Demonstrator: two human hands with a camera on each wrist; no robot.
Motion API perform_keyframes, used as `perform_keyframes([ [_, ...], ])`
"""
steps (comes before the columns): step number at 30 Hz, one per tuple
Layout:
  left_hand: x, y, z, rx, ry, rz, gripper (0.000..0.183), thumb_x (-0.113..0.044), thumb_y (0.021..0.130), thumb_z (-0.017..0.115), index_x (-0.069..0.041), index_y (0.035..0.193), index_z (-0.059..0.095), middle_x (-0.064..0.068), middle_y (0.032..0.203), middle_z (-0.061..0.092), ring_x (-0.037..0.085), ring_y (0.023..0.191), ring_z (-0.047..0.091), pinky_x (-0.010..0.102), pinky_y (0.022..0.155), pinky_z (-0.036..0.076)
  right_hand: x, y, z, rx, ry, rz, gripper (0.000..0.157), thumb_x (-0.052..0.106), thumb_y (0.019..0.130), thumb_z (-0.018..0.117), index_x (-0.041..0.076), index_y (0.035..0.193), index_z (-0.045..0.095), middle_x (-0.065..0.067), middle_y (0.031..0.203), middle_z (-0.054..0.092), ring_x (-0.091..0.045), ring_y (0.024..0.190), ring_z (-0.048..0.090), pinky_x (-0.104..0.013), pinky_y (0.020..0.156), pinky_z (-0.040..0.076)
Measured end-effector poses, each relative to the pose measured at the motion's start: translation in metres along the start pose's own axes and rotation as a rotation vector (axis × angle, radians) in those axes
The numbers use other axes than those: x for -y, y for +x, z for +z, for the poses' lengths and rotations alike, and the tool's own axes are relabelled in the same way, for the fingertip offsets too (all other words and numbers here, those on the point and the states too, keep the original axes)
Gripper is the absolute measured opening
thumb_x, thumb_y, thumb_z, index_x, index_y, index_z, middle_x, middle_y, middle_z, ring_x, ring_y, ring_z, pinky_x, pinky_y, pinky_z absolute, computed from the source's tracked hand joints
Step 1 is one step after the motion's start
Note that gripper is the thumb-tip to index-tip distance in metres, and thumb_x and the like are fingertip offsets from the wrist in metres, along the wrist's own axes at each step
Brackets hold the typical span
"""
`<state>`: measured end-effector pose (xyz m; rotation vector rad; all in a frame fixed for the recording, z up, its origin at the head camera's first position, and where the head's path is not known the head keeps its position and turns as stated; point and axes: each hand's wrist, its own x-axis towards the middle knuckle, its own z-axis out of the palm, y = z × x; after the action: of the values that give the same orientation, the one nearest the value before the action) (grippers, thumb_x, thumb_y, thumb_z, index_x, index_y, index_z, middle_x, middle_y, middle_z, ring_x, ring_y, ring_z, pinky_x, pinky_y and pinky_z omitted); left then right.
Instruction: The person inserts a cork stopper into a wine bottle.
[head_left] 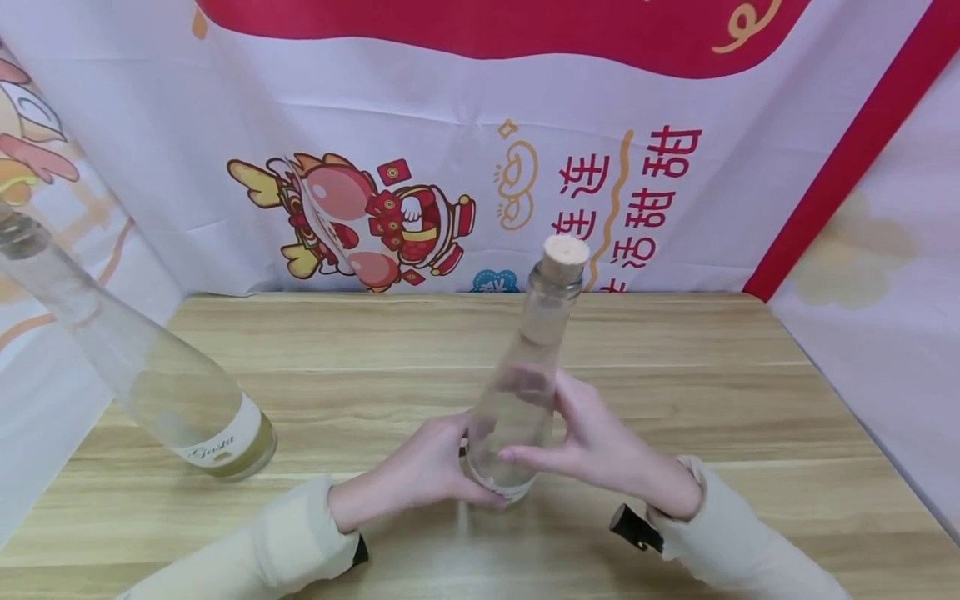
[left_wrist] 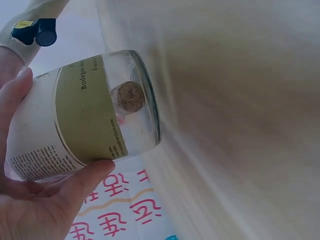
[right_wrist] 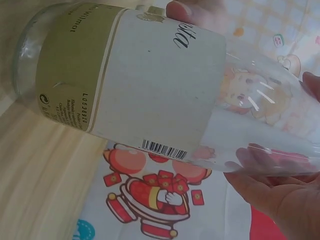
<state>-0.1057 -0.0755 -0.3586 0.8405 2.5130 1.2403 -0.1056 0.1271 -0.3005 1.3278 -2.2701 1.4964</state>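
A clear glass bottle (head_left: 542, 325) with a pale cork (head_left: 564, 257) in its mouth stands slightly tilted between my two hands. My left hand (head_left: 420, 468) grips it low down near the base. Higher up, my right hand (head_left: 596, 448) holds the bottle's body, its fingers showing through the glass. A white and olive-green label (right_wrist: 160, 80) wraps the lower part, with a barcode on it. Through the clear glass by the base, the left wrist view shows a round cork (left_wrist: 131, 96). Whether the base touches the table I cannot tell.
At the left stands a second corked glass bottle (head_left: 176, 375) with a label around its bottom. The wooden table (head_left: 360, 358) meets a printed white cloth (head_left: 420, 92) at the back, and more cloth hangs at both sides.
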Motion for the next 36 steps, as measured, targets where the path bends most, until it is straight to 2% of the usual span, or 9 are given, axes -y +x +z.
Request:
perform_keyframes([
  [4, -0.010, 0.014, 0.000, -0.019, 0.009, 0.003, 0.079, -0.036, 0.055, 0.085, -0.003, 0.119, 0.053, 0.005, 0.110, 0.062, 0.017, 0.099, 0.060, 0.027, 0.082, 0.049, 0.001, 0.000, -0.014, -0.049, 0.015, -0.030, 0.069, -0.004, 0.065, 0.076, -0.007, 0.124, 0.041, -0.022, 0.115, 0.054, -0.026, 0.107, 0.055, -0.038, 0.091, 0.045],
  [8, -0.023, 0.034, -0.001, -0.028, -0.001, 0.020, 0.078, -0.035, 0.055, 0.086, -0.008, 0.121, 0.053, 0.002, 0.112, 0.061, 0.014, 0.102, 0.058, 0.027, 0.086, 0.047, 0.004, 0.001, -0.032, -0.108, 0.043, -0.067, 0.073, -0.016, 0.061, 0.071, -0.011, 0.125, 0.038, -0.025, 0.114, 0.053, -0.022, 0.108, 0.055, -0.037, 0.092, 0.044],
  [11, -0.034, 0.051, -0.002, -0.031, -0.026, 0.019, 0.080, -0.033, 0.056, 0.086, -0.010, 0.125, 0.051, 0.001, 0.117, 0.060, 0.014, 0.106, 0.056, 0.029, 0.090, 0.045, 0.006, 0.003, -0.048, -0.142, 0.067, -0.051, 0.071, -0.022, 0.061, 0.068, -0.012, 0.124, 0.036, -0.020, 0.116, 0.053, -0.017, 0.110, 0.053, -0.033, 0.095, 0.041],
  [16, -0.052, 0.082, -0.001, -0.048, -0.088, 0.023, 0.083, -0.030, 0.058, 0.085, -0.014, 0.130, 0.047, 0.003, 0.124, 0.056, 0.015, 0.111, 0.053, 0.032, 0.093, 0.043, 0.008, 0.005, -0.080, -0.185, 0.119, -0.051, 0.067, -0.018, 0.069, 0.066, -0.007, 0.127, 0.034, -0.008, 0.118, 0.054, -0.019, 0.112, 0.052, -0.032, 0.100, 0.037],
  [23, -0.075, 0.123, 0.006, -0.102, -0.130, 0.068, 0.080, -0.024, 0.061, 0.084, -0.012, 0.131, 0.046, 0.004, 0.123, 0.056, 0.017, 0.111, 0.054, 0.027, 0.090, 0.045, 0.004, 0.007, -0.120, -0.255, 0.142, -0.057, 0.060, -0.010, 0.078, 0.064, -0.001, 0.130, 0.034, -0.009, 0.112, 0.057, -0.020, 0.107, 0.052, -0.026, 0.098, 0.039],
  [26, -0.079, 0.140, 0.011, -0.123, -0.125, 0.095, 0.079, -0.023, 0.063, 0.083, -0.012, 0.131, 0.046, 0.005, 0.123, 0.056, 0.016, 0.110, 0.055, 0.024, 0.089, 0.045, -0.002, 0.005, -0.134, -0.293, 0.093, -0.004, 0.060, -0.014, 0.078, 0.061, 0.001, 0.129, 0.035, -0.008, 0.109, 0.058, -0.018, 0.106, 0.053, -0.023, 0.096, 0.040],
  [29, -0.082, 0.158, 0.018, -0.136, -0.119, 0.112, 0.079, -0.025, 0.065, 0.082, -0.013, 0.133, 0.044, 0.003, 0.126, 0.054, 0.013, 0.111, 0.053, 0.021, 0.090, 0.043, -0.009, 0.002, -0.147, -0.345, -0.028, 0.068, 0.060, -0.018, 0.076, 0.058, 0.003, 0.128, 0.036, -0.005, 0.107, 0.058, -0.017, 0.103, 0.053, -0.024, 0.095, 0.041],
  [33, -0.084, 0.180, 0.028, -0.157, -0.179, 0.107, 0.072, -0.023, 0.071, 0.078, -0.014, 0.133, 0.044, 0.001, 0.131, 0.051, 0.011, 0.116, 0.050, 0.019, 0.092, 0.041, -0.021, -0.002, -0.161, -0.400, -0.229, 0.196, 0.062, -0.015, 0.078, 0.059, 0.008, 0.130, 0.034, -0.002, 0.108, 0.056, -0.015, 0.103, 0.052, -0.032, 0.096, 0.041],
  [36, -0.087, 0.195, 0.036, -0.182, -0.217, 0.090, 0.062, -0.020, 0.076, 0.074, -0.013, 0.131, 0.047, 0.002, 0.130, 0.052, 0.011, 0.115, 0.051, 0.018, 0.091, 0.041, -0.032, -0.005, -0.169, -0.434, -0.305, 0.281, 0.062, -0.006, 0.082, 0.061, 0.012, 0.133, 0.030, -0.001, 0.111, 0.054, -0.011, 0.104, 0.050, -0.042, 0.100, 0.036],
])
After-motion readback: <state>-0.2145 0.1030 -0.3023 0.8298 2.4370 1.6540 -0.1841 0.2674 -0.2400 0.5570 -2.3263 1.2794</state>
